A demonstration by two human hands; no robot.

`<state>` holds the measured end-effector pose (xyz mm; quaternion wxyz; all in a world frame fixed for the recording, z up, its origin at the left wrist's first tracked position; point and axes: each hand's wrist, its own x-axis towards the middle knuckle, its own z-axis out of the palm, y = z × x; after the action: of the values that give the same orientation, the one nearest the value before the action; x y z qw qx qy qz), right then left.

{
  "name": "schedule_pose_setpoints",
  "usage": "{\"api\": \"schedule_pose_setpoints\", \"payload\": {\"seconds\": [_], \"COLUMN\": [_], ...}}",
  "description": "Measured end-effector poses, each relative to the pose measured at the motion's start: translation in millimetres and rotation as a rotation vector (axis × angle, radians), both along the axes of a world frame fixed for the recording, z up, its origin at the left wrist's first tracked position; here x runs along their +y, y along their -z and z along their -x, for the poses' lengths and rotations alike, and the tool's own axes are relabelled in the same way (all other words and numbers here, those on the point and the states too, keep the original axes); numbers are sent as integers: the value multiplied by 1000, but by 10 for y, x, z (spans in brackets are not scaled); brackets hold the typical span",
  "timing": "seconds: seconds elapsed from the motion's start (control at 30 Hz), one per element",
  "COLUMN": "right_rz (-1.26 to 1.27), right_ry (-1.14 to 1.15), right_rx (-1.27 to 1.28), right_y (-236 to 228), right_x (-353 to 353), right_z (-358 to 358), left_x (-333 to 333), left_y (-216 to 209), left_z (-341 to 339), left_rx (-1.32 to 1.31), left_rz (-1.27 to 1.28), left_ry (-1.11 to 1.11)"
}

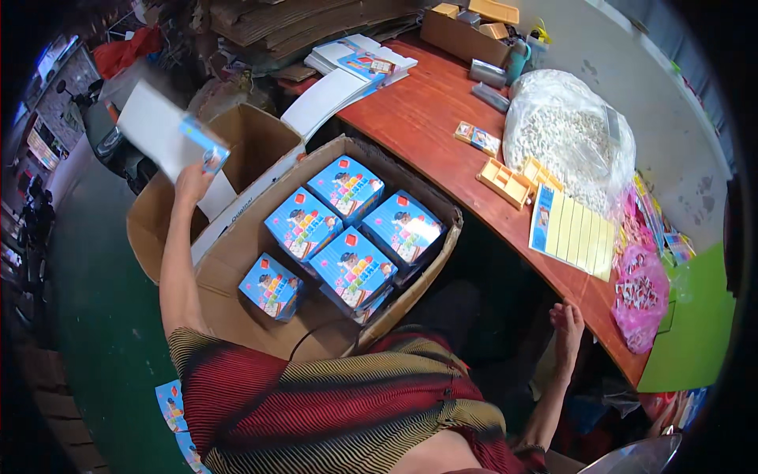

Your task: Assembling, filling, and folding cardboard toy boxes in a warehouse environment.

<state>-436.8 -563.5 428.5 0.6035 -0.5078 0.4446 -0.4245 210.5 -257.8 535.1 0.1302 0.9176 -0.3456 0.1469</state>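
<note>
At the left, my left hand point(192, 186) grips a flat cardboard box blank point(150, 130), white with a blue printed strip. It is partly blurred and hangs over an open brown carton point(150, 229). Close in front of me, another brown carton point(225, 272) holds several blue printed boxes point(347, 268), most packed side by side and one smaller-looking box point(270, 286) apart near the left. Beside the table's front edge is my right hand point(567, 322), its fingers loosely bent and apart with nothing seen in them.
On the red-brown table point(410, 103) lie a stack of box blanks point(335, 91), a clear bag of small white pieces point(568, 134), yellow compartment trays point(505, 183), a yellow-striped sheet point(572, 233) and a pink bag point(639, 296). A scooter point(118, 134) stands far left.
</note>
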Motion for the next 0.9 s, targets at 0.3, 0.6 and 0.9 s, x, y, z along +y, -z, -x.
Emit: {"api": "schedule_pose_setpoints", "payload": {"seconds": [0.3, 0.6, 0.9], "right_rz": [-146, -240, -238], "right_ry": [-111, -270, -361], "right_rx": [213, 523, 594], "right_y": [163, 141, 230], "right_x": [-222, -331, -318], "right_z": [-409, -589, -694], "left_x": [-1427, -2856, -2873], "left_y": [576, 1261, 1542], "left_z": [-98, -497, -641], "left_rx": [-105, 66, -294], "left_rz": [186, -109, -161], "left_ry": [108, -34, -29]}}
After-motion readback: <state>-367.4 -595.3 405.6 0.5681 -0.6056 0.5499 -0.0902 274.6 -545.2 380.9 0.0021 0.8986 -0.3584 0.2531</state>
